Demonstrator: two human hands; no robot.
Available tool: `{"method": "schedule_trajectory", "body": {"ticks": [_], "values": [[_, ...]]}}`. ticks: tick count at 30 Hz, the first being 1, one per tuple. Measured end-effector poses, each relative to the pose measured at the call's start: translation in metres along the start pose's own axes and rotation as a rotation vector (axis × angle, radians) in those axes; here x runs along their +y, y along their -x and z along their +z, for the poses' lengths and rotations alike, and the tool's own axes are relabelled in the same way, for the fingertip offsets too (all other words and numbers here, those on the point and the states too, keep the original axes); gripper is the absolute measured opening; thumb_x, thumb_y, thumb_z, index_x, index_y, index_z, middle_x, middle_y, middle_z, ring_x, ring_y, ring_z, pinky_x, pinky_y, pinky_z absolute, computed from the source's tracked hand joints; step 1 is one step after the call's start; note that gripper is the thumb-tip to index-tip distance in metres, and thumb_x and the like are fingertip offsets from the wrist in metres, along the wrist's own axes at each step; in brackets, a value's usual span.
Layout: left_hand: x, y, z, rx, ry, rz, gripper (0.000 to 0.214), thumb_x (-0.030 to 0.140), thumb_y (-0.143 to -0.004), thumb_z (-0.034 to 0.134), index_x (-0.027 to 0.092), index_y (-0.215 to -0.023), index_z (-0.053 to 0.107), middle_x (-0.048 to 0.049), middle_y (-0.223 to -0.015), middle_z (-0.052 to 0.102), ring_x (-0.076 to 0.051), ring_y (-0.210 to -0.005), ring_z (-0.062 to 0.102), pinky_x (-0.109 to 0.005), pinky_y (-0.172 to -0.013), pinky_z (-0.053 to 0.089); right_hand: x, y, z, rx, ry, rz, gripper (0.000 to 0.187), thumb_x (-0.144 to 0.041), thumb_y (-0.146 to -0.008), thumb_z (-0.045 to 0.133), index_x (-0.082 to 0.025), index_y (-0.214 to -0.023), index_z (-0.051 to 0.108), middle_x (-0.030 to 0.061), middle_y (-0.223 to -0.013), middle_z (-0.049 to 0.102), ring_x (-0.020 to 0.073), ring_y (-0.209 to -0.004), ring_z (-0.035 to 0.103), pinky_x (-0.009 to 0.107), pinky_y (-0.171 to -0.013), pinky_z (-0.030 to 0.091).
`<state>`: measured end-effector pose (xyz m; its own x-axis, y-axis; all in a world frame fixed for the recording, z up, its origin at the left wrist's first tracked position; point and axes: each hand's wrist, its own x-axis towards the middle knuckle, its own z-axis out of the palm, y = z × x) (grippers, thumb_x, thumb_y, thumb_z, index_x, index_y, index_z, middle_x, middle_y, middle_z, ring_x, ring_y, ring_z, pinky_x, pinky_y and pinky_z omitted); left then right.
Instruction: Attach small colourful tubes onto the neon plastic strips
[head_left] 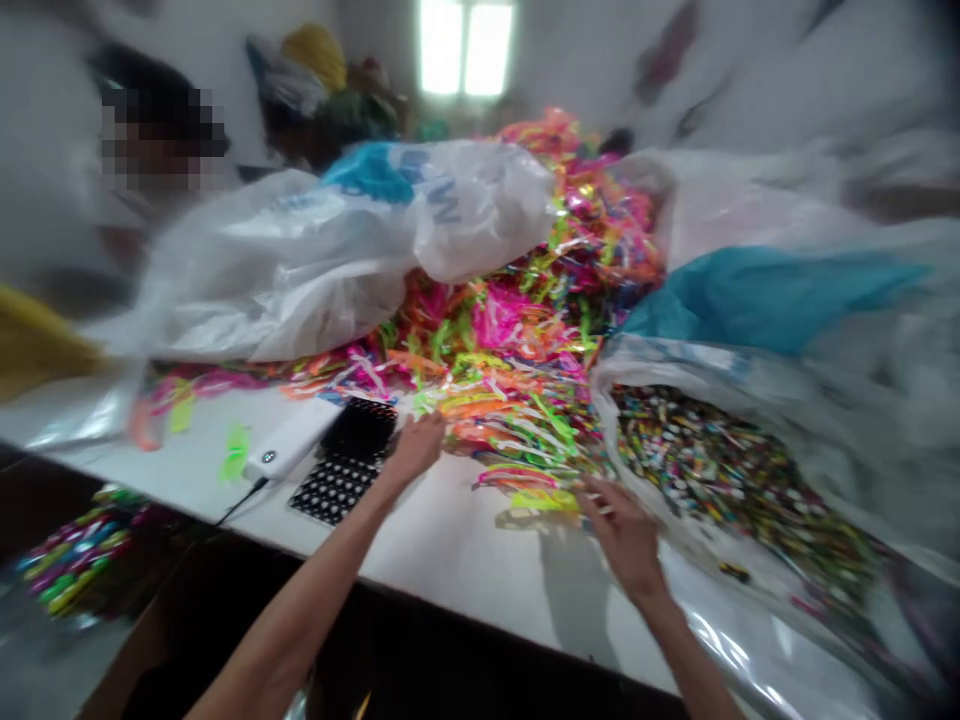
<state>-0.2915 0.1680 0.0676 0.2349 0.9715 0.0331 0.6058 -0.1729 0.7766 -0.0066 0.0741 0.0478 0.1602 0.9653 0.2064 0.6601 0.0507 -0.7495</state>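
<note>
Left hand, centre frame, reaches into the near edge of the heap of bright plastic strips; fingers touch the strips, grip too blurred to tell. Right hand, lower right of centre, fingers spread over a yellow-green strip at the heap's front edge; whether it holds it, cannot tell. Just left of the left hand: black dotted tray, white device. Right: clear bag of small coloured pieces. Upper left: white sack, a blurred person behind.
</note>
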Motion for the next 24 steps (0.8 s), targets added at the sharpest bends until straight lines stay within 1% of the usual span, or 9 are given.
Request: {"method": "schedule_trajectory", "body": {"ticks": [2, 4, 6, 8, 13, 15, 17, 20, 24], "values": [[-0.007, 0.001, 0.005, 0.019, -0.114, 0.023, 0.027, 0.007, -0.073, 0.043, 0.013, -0.096, 0.056, -0.0142, -0.115, 0.05, -0.031, -0.113, 0.039, -0.044, -0.092, 0.024, -0.003, 0.018, 0.014, -0.092, 0.066, -0.022, 0.026, -0.037, -0.08, 0.051, -0.027, -0.102, 0.062, 0.0081, -0.104, 0.058, 0.0273, -0.082, 0.057, 0.043, -0.074, 0.045], [-0.01, 0.004, 0.016, 0.021, -0.234, 0.045, 0.016, 0.014, -0.073, 0.048, 0.012, -0.085, 0.059, -0.0162, -0.101, 0.055, -0.034, -0.105, 0.044, -0.047, -0.089, 0.027, -0.006, 0.027, 0.028, -0.145, 0.249, -0.088, 0.034, -0.028, -0.081, 0.048, -0.025, -0.115, 0.055, 0.0091, -0.108, 0.055, 0.0264, -0.088, 0.056, 0.04, -0.076, 0.045], [-0.011, 0.009, 0.027, 0.021, -0.588, 0.111, 0.018, 0.027, -0.077, 0.048, 0.013, -0.076, 0.059, -0.0155, -0.091, 0.057, -0.034, -0.095, 0.049, -0.045, -0.083, 0.032, -0.009, 0.024, 0.038, -0.166, 0.421, -0.127, 0.039, -0.022, -0.083, 0.044, -0.026, -0.122, 0.048, 0.0097, -0.11, 0.053, 0.0257, -0.095, 0.054, 0.037, -0.077, 0.044], [-0.013, 0.016, 0.036, 0.034, -0.777, 0.162, 0.022, 0.033, -0.08, 0.045, 0.015, -0.077, 0.058, -0.0131, -0.088, 0.057, -0.031, -0.09, 0.05, -0.041, -0.078, 0.035, -0.011, 0.014, 0.042, -0.17, 0.531, -0.121, 0.038, -0.018, -0.085, 0.039, -0.026, -0.121, 0.048, 0.01, -0.11, 0.052, 0.0246, -0.098, 0.053, 0.035, -0.077, 0.043], [-0.021, 0.033, 0.045, 0.127, -0.779, 0.135, 0.022, 0.035, -0.082, 0.04, 0.015, -0.082, 0.052, -0.0116, -0.089, 0.056, -0.028, -0.087, 0.051, -0.035, -0.069, 0.037, -0.009, -0.012, 0.023, -0.183, 0.406, -0.128, 0.042, -0.019, -0.08, 0.046, -0.029, -0.121, 0.046, 0.0061, -0.111, 0.052, 0.0193, -0.091, 0.054, 0.03, -0.075, 0.044], [-0.021, 0.037, 0.044, 0.169, -0.703, 0.086, 0.026, 0.038, -0.082, 0.04, 0.015, -0.085, 0.05, -0.0114, -0.087, 0.056, -0.028, -0.084, 0.053, -0.035, -0.068, 0.038, 0.004, -0.02, -0.003, -0.105, 0.303, -0.093, 0.039, -0.023, -0.078, 0.051, -0.028, -0.116, 0.051, 0.0038, -0.106, 0.055, 0.0175, -0.084, 0.055, 0.029, -0.074, 0.043], [-0.015, 0.038, 0.042, 0.195, -0.556, 0.002, 0.03, 0.044, -0.081, 0.041, 0.016, -0.089, 0.048, -0.0089, -0.083, 0.058, -0.026, -0.077, 0.056, -0.033, -0.064, 0.038, 0.025, -0.029, -0.037, 0.1, 0.29, 0.051, 0.024, -0.023, -0.076, 0.052, -0.024, -0.099, 0.06, 0.0035, -0.092, 0.058, 0.0179, -0.079, 0.054, 0.03, -0.072, 0.042], [0.005, 0.039, 0.045, 0.18, -0.127, -0.111, 0.033, 0.051, -0.077, 0.048, 0.019, -0.086, 0.044, -0.0011, -0.069, 0.058, -0.019, -0.06, 0.057, -0.028, -0.056, 0.038, 0.061, -0.039, -0.083, 0.272, 0.336, 0.186, 0.006, -0.022, -0.074, 0.053, -0.02, -0.077, 0.058, 0.008, -0.086, 0.055, 0.0245, -0.088, 0.052, 0.036, -0.072, 0.038], [0.038, 0.046, 0.063, -0.068, 0.546, -0.211, 0.036, 0.049, -0.069, 0.059, 0.018, -0.074, 0.042, 0.0035, -0.054, 0.054, -0.012, -0.043, 0.05, -0.023, -0.045, 0.037, 0.089, -0.038, -0.104, 0.309, 0.322, 0.242, 0.008, -0.022, -0.07, 0.059, -0.022, -0.065, 0.052, 0.0061, -0.072, 0.054, 0.024, -0.079, 0.053, 0.034, -0.065, 0.035]]}}
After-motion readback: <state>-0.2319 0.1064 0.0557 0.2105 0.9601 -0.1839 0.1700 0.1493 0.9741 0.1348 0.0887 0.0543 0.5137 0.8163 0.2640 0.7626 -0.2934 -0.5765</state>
